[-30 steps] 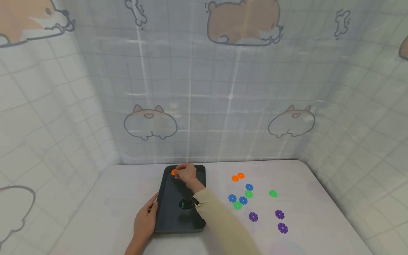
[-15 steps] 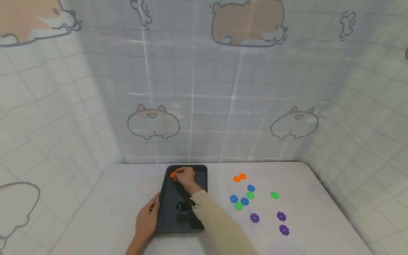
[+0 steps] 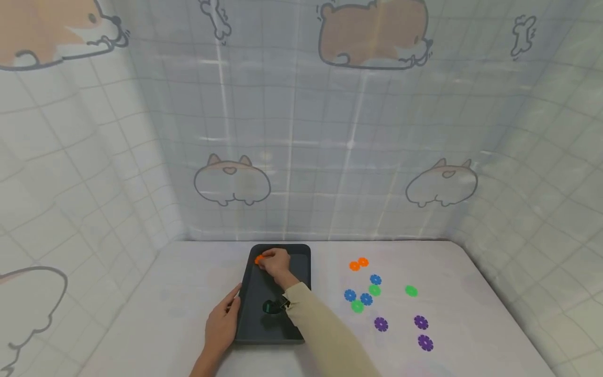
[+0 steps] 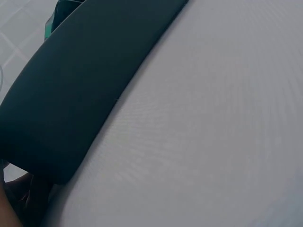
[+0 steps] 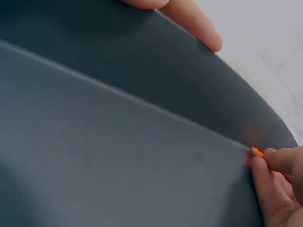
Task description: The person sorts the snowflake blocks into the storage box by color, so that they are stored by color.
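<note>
Under the right hand [image 3: 277, 263]: dark tray [image 3: 256, 293], flat on the tabletop [image 3: 155, 303], its long sides running away from the person.
Right hand: thumb and fingers pinch one orange disc [image 3: 259, 259] — clear in the right wrist view, only a sliver showing.
Orange disc: at the right hand's fingertips, by the tray's far left corner; can't tell if it touches the tray.
Left hand [image 3: 221, 324]: nearer the person than the right hand, fingers fairly straight along the tray's left side, thumb by the rim.
Right wrist: dark device [image 3: 270, 307], pale yellow sleeve [image 3: 325, 330] just behind it.
Other orange discs [image 3: 354, 266]: two, right of the right hand, side by side.
Blue discs [image 3: 349, 295]: three, right of the right hand and closer to the person.
Green discs [image 3: 374, 290]: two among the blue — third farther right.
Purple discs [image 3: 381, 324]: three, right of the right hand, nearest the person of all loose discs.
Curtain [image 3: 320, 120]: beyond both hands, pale grid, cartoon dogs [image 3: 233, 183].
</note>
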`<action>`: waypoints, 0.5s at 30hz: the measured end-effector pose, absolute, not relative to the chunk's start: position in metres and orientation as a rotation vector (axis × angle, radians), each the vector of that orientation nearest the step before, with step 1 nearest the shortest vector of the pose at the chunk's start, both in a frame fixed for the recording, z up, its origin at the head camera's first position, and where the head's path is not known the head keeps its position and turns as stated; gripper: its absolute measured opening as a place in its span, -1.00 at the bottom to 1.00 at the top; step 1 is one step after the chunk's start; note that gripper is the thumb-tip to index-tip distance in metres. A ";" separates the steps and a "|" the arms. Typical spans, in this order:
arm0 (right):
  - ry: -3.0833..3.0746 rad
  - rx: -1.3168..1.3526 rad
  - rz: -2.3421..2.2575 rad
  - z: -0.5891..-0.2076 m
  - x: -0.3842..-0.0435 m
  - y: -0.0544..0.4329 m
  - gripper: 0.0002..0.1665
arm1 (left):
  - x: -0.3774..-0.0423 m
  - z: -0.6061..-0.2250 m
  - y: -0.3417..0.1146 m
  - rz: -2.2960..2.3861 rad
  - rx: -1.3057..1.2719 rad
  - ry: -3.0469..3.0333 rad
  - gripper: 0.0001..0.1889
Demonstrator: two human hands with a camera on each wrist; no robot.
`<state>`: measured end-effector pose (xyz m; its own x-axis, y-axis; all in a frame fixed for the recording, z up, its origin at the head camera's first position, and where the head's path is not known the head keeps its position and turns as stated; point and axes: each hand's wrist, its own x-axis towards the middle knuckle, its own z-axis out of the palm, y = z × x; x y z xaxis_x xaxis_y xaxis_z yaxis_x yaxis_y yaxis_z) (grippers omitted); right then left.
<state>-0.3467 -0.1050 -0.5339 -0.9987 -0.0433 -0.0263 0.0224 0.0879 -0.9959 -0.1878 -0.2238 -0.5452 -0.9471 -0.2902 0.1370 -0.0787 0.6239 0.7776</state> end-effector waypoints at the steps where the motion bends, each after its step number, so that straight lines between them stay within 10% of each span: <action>1: 2.286 -0.026 -2.090 -0.534 -0.347 -0.105 -0.79 | -0.188 -0.545 -0.224 -1.227 0.303 -2.600 -0.58; 15: 2.341 0.025 -2.078 -0.533 -0.347 -0.110 -0.80 | -0.189 -0.547 -0.224 -1.211 0.320 -2.599 -0.58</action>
